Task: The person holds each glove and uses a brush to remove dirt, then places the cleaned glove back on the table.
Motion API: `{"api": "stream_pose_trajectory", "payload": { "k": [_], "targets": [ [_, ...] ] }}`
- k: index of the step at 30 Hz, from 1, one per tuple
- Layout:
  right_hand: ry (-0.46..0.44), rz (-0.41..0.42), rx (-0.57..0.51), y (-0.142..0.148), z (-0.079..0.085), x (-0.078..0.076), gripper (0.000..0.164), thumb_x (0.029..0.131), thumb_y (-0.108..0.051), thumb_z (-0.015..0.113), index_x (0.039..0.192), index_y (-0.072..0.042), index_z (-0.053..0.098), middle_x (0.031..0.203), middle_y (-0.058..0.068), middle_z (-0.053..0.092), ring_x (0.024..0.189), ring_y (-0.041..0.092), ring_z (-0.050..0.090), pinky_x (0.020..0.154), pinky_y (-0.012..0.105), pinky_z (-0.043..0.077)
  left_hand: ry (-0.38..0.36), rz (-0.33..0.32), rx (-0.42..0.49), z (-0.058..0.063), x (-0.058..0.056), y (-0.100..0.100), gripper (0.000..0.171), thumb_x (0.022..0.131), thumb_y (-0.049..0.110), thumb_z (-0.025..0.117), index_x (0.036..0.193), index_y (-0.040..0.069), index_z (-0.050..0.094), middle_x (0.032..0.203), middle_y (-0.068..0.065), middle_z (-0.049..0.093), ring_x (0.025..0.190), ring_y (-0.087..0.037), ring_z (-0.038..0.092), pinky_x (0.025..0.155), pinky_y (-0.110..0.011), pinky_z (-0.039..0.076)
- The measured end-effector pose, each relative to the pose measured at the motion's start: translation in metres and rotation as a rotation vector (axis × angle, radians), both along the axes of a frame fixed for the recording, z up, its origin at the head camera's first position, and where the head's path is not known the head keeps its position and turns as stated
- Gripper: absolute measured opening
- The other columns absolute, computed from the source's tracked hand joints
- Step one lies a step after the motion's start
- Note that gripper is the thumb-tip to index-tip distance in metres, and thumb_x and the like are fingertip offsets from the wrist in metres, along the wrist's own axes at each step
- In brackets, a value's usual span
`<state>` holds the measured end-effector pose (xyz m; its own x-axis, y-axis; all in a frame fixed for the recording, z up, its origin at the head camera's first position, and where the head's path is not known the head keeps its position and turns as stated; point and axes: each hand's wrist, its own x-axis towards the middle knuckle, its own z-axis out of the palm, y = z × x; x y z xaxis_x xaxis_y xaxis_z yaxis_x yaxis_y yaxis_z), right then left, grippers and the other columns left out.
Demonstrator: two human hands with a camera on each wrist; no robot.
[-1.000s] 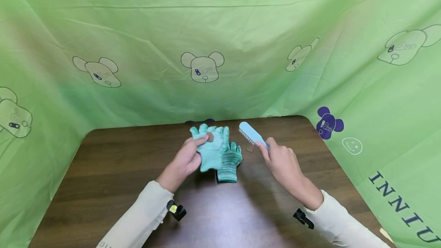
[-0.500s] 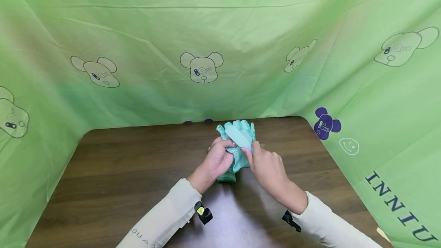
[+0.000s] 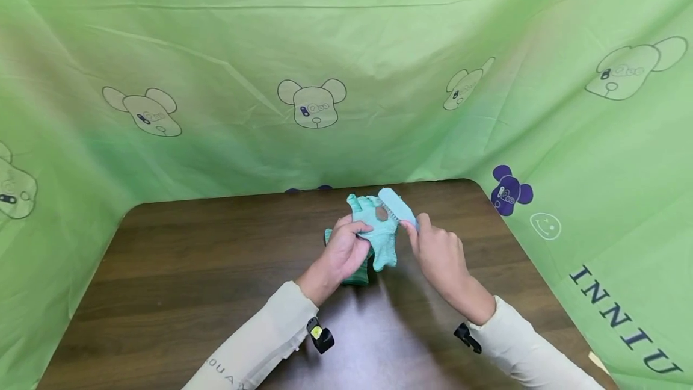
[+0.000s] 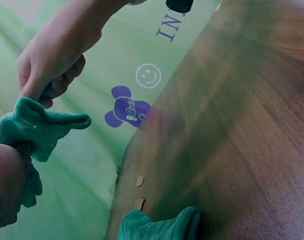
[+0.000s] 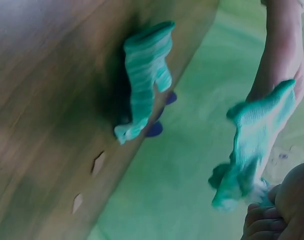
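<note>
My left hand grips a light green knit glove above the table, thumb on top of it. A round brown spot shows on that glove. My right hand holds the handle of a light blue brush. Its bristles face left, right at the glove's edge beside the brown spot. A second, striped green glove lies on the table, partly hidden behind the left hand and the held glove in the head view.
Two small brown flat pieces, one nearer and one farther from the striped glove, lie on the dark wood table. A green printed curtain stands around the table's back and sides.
My left hand has moved right with the glove. The brush came over the glove, covering its middle, then shifted back to the right, so the brown spot shows again.
</note>
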<state>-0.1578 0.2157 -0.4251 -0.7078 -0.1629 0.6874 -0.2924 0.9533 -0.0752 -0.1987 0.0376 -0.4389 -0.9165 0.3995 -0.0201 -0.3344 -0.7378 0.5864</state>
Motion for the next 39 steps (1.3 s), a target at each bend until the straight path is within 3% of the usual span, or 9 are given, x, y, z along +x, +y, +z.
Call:
{"api": "stream_pose_trajectory", "payload": {
  "k": [5,8,12,15,21,25,28,35,39],
  "targets": [
    [-0.002,-0.065,-0.028,0.012,-0.001,-0.006,0.050,0.106,-0.043,0.048,0.081,-0.001,0.045,0.043,0.010,0.038,0.037,0.042,0.048,0.031,0.050,0.036,-0.019,0.034,-0.021,-0.004,0.000,0.003,0.055,0.089,-0.019,0.031,0.143,-0.012,0.036,0.144,-0.008,0.047,0.141,-0.021,0.036,0.129,-0.043,0.023],
    [0.022,-0.052,-0.041,0.009,0.001,-0.005,0.047,0.106,-0.039,0.052,0.082,0.000,0.045,0.044,0.009,0.037,0.036,0.040,0.047,0.030,0.050,0.036,-0.031,0.039,-0.005,-0.006,0.000,0.004,0.057,0.089,-0.019,0.030,0.145,-0.012,0.033,0.149,-0.010,0.044,0.144,-0.023,0.034,0.130,-0.043,0.021],
    [0.020,0.058,0.017,-0.008,0.001,0.003,0.053,0.110,-0.046,0.037,0.085,0.000,0.047,0.046,0.000,0.032,0.034,0.027,0.041,0.029,0.039,0.033,-0.019,0.028,0.033,-0.006,-0.001,0.005,0.068,0.082,-0.020,0.026,0.150,-0.013,0.025,0.161,-0.014,0.032,0.151,-0.024,0.023,0.132,-0.042,0.014],
    [0.028,0.105,0.085,-0.022,-0.003,0.008,0.059,0.110,-0.049,0.026,0.087,0.000,0.050,0.046,-0.003,0.031,0.033,0.022,0.038,0.029,0.035,0.029,0.001,0.052,0.043,-0.005,-0.002,0.005,0.072,0.074,-0.019,0.026,0.146,-0.016,0.027,0.160,-0.016,0.033,0.150,-0.023,0.024,0.131,-0.040,0.015],
    [0.121,0.041,0.101,-0.027,-0.005,0.004,0.059,0.110,-0.049,0.025,0.082,-0.002,0.048,0.043,-0.001,0.028,0.030,0.025,0.034,0.029,0.034,0.024,0.054,0.051,0.038,-0.004,0.000,0.001,0.082,0.072,-0.020,0.026,0.153,-0.016,0.022,0.166,-0.021,0.026,0.155,-0.027,0.019,0.132,-0.041,0.012],
    [0.147,0.032,0.084,-0.019,-0.004,-0.001,0.058,0.110,-0.049,0.030,0.079,-0.002,0.044,0.043,-0.002,0.024,0.029,0.023,0.032,0.028,0.035,0.024,0.069,0.014,0.043,-0.003,-0.001,-0.001,0.083,0.074,-0.018,0.026,0.157,-0.013,0.014,0.169,-0.021,0.017,0.158,-0.029,0.010,0.132,-0.042,0.008],
    [0.124,0.006,0.052,-0.008,-0.005,-0.006,0.058,0.109,-0.050,0.032,0.079,-0.001,0.043,0.044,-0.001,0.026,0.030,0.026,0.036,0.027,0.040,0.028,0.058,0.012,0.029,-0.003,-0.001,-0.002,0.081,0.075,-0.018,0.026,0.156,-0.014,0.016,0.168,-0.022,0.018,0.157,-0.029,0.012,0.132,-0.043,0.010],
    [-0.010,-0.129,-0.033,0.023,-0.007,-0.018,0.040,0.097,-0.029,0.069,0.082,0.001,0.047,0.045,0.016,0.044,0.040,0.047,0.052,0.032,0.054,0.038,0.001,0.085,0.000,-0.001,0.000,-0.004,0.070,0.078,-0.018,0.029,0.148,-0.016,0.031,0.159,-0.021,0.036,0.149,-0.026,0.029,0.130,-0.044,0.021],
    [-0.045,-0.125,-0.069,0.023,-0.002,-0.015,0.037,0.098,-0.027,0.069,0.087,0.002,0.049,0.046,0.017,0.046,0.042,0.047,0.053,0.034,0.055,0.040,-0.004,0.085,0.037,0.001,-0.001,-0.004,0.066,0.088,-0.012,0.029,0.154,-0.012,0.024,0.165,-0.017,0.027,0.154,-0.025,0.021,0.131,-0.042,0.016]
  ]
}}
